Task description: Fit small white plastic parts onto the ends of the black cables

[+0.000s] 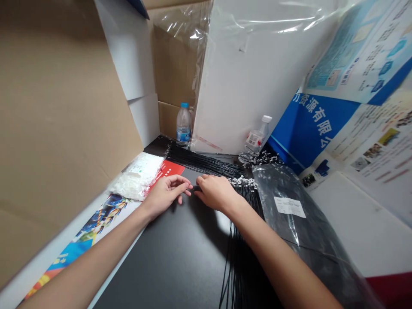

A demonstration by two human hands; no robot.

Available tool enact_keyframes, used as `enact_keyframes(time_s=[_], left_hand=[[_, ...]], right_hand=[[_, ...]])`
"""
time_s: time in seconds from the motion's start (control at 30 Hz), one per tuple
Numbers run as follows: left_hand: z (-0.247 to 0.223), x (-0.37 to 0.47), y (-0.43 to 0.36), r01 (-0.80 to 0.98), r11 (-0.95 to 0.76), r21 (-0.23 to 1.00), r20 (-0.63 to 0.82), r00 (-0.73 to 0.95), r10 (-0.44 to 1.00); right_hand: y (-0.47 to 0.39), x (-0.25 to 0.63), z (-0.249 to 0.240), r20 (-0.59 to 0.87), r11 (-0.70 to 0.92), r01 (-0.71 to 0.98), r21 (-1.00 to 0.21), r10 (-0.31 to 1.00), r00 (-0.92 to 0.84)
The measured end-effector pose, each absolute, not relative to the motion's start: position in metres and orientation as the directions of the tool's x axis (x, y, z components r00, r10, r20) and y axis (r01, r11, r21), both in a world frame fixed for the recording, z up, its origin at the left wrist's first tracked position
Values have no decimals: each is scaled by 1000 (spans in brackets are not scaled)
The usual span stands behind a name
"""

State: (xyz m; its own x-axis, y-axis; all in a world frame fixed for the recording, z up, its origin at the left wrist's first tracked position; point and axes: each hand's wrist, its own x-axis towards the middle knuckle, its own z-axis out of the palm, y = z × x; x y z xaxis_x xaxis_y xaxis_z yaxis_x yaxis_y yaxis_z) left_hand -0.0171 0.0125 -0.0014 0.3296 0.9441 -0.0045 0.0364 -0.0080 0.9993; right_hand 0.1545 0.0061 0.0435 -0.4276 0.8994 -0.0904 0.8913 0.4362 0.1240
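Over the dark tabletop (154, 266), my left hand (169, 192) and my right hand (214, 191) nearly meet at the fingertips. The left thumb and index finger are pinched together, the other fingers loosely curled; what they hold is too small to tell. My right hand's fingers are bent and pressed around a small dark piece that I cannot make out. A bundle of black cables with white connectors (246, 184) lies beside and beneath my right forearm. Behind the hands another bundle of black cables (206, 161) stretches across the table.
A bag of small white parts (138, 176) rests at the left on a red printed sheet (175, 168). Two plastic bottles, one blue-capped (183, 124) and one white-capped (257, 137), stand at the back. A clear labelled bag (305, 231) lies right; cardboard (64, 128) rises left.
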Motion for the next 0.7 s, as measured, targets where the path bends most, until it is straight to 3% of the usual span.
enact_keyframes(time_s=[0.4, 0.47, 0.53, 0.63, 0.7], left_hand=[[1, -19, 11, -85, 74, 994, -46, 294, 955], [3, -19, 11, -108, 77, 991, -43, 289, 956], [3, -19, 11, -138, 82, 987, -40, 279, 959], [4, -20, 13, -191, 80, 978, -25, 271, 962], [4, -21, 14, -227, 66, 972, -2, 272, 962]], right_hand=[[14, 153, 19, -50, 459, 877, 141, 888, -457], [15, 154, 22, -17, 416, 909, 18, 910, -415], [17, 157, 26, 32, 368, 907, -203, 929, -370], [20, 161, 31, 102, 355, 759, -546, 927, -360], [21, 162, 33, 136, 362, 640, -677, 917, -375]])
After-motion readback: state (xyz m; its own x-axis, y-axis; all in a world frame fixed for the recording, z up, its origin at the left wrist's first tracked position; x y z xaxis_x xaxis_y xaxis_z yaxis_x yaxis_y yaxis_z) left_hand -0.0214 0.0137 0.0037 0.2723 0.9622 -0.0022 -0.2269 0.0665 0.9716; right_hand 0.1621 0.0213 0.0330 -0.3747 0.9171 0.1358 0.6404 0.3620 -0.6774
